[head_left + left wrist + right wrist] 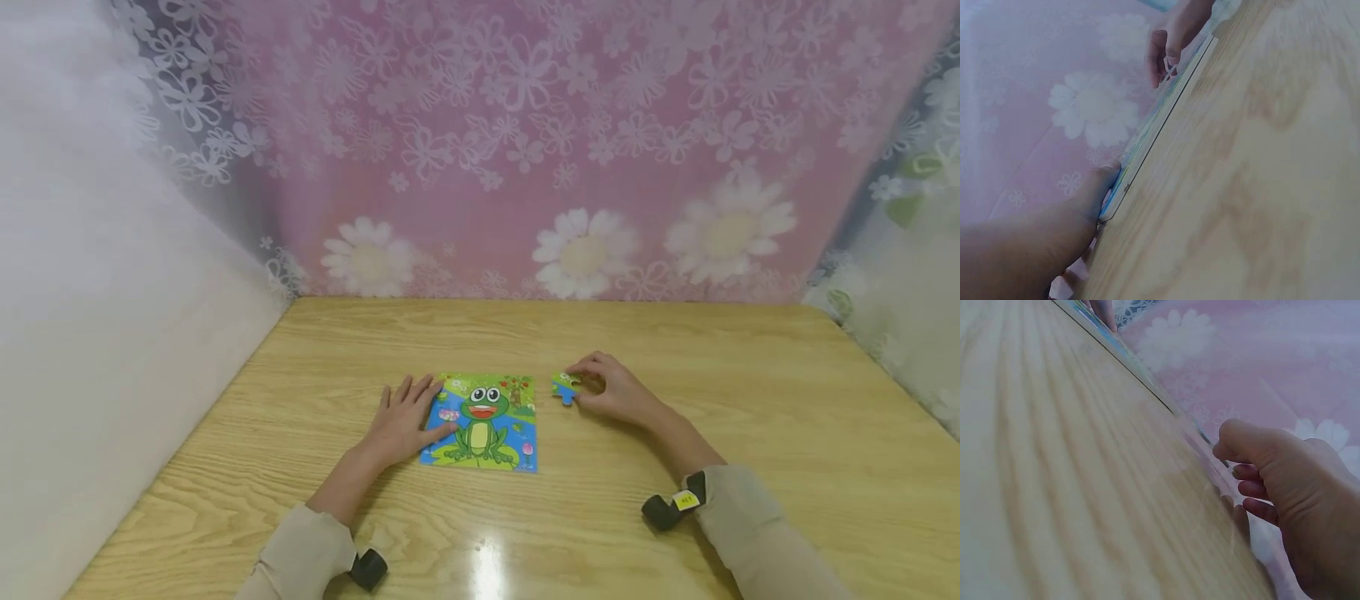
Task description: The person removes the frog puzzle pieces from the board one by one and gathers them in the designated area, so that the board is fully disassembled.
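Note:
A square frog jigsaw puzzle point(480, 437) lies flat on the wooden table, showing a green frog on blue water. My left hand point(401, 425) rests at its left side with fingers spread, the thumb lying over the picture and part of the left edge covered. To the right of the puzzle, my right hand point(611, 392) pinches a loose green and blue jigsaw piece point(564, 388) between thumb and fingers. A gap separates that piece from the puzzle. Seen edge-on in the left wrist view, the puzzle point(1160, 122) looks like a thin slab.
The wood-grain table point(675, 350) stretches out around both hands. A pink flowered cloth point(465, 167) hangs along its back edge, with a pale sheet point(112, 292) on the left. Small black cameras point(660, 512) are worn at both wrists.

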A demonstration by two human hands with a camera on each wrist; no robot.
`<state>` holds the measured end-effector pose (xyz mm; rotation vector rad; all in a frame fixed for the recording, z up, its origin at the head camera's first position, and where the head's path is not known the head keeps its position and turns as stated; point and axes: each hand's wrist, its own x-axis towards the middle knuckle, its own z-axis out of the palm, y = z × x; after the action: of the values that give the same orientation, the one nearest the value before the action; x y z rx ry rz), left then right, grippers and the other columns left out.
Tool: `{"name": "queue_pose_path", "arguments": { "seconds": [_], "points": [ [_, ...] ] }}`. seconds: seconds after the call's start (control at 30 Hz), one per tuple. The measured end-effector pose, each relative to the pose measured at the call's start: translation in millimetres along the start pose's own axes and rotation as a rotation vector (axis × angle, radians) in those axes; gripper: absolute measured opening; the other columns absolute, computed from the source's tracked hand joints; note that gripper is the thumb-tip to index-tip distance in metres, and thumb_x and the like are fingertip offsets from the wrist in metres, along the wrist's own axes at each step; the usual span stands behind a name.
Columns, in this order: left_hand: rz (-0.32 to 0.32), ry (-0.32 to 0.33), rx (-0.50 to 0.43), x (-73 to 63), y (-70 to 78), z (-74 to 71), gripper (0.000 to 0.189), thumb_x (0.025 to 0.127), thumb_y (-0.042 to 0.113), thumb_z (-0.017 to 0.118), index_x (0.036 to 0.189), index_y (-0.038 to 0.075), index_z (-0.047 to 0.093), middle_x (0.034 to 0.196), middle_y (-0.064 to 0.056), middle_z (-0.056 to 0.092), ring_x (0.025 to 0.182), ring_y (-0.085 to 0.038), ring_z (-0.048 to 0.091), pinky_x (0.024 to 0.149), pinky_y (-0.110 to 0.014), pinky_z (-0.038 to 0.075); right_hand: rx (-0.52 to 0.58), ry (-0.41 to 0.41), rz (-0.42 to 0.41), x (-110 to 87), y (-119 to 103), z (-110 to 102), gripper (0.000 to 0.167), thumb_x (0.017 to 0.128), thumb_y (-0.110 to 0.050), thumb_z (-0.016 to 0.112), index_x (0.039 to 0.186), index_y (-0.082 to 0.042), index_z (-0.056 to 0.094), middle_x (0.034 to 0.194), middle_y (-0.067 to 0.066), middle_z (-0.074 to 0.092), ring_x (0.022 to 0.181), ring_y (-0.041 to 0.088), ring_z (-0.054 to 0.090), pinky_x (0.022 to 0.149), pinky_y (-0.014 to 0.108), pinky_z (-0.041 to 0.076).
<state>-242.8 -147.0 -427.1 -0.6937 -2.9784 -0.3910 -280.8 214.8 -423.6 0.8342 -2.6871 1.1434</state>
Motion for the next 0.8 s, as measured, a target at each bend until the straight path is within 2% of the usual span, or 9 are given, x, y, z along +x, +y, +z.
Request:
{"name": "queue_pose_path", "arguments": {
  "seconds": [0.43,0.8],
  "points": [
    [-0.01,-0.009,-0.016,0.9,-1.8,1.9,0.082,0.085,0.065,0.045,0.145,0.013,0.029,0.149,-0.011,0.021,0.135,-0.038,0.01,0.102,-0.062,0.004,-0.038,-0.023,-0.032,-0.6,6.0,2.5,0.034,0.08,-0.009,0.069,0.114,-0.007,0.064,0.108,0.007,0.054,0.107,0.03,0.043,0.091,0.052,0.033],
    [-0.007,-0.004,-0.026,0.6,-0.7,1.1,0.081,0.085,0.064,0.046,0.145,0.012,0.03,0.149,-0.011,0.022,0.135,-0.037,0.01,0.102,-0.061,0.004,-0.047,-0.041,-0.035,-1.3,6.6,0.8,0.035,0.081,-0.013,0.069,0.116,-0.007,0.063,0.111,0.007,0.054,0.107,0.031,0.042,0.09,0.053,0.034]
  ]
}}
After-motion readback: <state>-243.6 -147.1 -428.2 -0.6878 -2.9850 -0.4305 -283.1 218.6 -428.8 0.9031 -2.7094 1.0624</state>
